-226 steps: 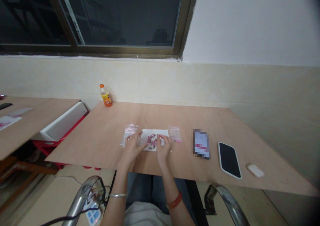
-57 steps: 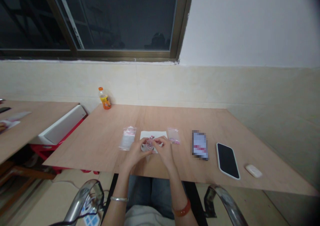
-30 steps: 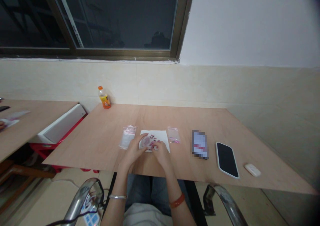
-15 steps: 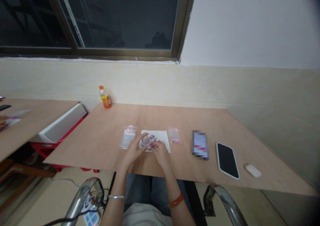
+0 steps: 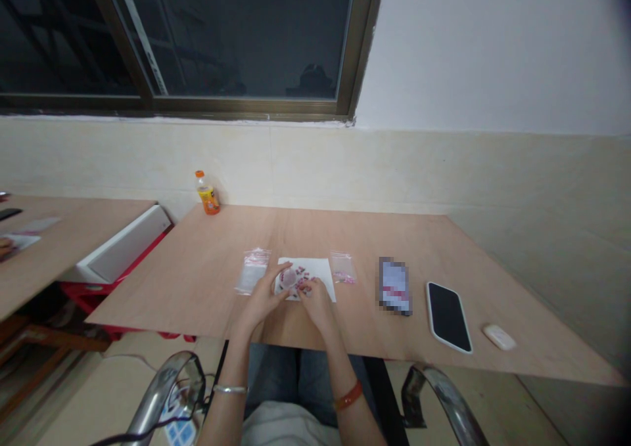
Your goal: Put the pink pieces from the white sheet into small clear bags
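Lower-centre, pink pieces (image 5: 302, 274) lie up-left of the nearer right hand (image 5: 317, 301) (bunched, I can't read its pinch); spread left hand (image 5: 265, 297) flanks a clear disc (image 5: 288, 278).

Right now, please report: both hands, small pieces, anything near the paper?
Left hand curved around clear dish, grip unclear. Right hand at pink pieces on white paper. Left bag, right bag beside paper.

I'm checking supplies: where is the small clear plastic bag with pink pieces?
In the head view, that bag lies just right of the white rectangular sheet, farther forward than the bare right hand.
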The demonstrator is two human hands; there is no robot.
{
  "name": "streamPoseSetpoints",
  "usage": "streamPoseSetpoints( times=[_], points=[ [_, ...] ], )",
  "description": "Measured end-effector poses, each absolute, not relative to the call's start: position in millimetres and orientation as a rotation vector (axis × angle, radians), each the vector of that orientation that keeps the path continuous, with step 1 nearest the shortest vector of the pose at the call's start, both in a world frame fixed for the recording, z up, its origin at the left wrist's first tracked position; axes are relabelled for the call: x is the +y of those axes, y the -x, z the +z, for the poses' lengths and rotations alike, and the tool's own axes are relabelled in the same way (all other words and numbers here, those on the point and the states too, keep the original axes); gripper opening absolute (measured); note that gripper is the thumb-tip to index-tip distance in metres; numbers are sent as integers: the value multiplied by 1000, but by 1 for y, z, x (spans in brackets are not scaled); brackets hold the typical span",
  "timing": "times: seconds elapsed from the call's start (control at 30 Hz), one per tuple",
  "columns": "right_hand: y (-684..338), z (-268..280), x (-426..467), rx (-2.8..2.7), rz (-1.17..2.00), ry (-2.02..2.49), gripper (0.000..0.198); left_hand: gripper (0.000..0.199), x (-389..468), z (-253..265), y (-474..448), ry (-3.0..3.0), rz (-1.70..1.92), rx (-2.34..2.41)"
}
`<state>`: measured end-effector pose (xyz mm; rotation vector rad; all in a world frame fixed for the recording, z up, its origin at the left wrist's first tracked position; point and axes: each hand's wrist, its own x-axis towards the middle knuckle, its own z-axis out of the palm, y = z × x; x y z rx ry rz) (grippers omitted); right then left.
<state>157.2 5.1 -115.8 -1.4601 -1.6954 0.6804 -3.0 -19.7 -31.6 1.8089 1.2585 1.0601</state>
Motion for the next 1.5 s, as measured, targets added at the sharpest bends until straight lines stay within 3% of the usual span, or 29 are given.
streamPoseSetpoints(
  times=[0.4,1.03,1.5],
  points=[
    [-160,-112,9,-1601,565,1390,12,54,-19,-34,4,-1801,1068,1276],
    [-166,-31,-15,-1382,447,1155,12,50,-19,-40,3,-1787,1048,1276],
    [-166,-39,-13,-1550,625,1155,18,47,-18,-39,-3,-1775,1036,1243]
  ],
)
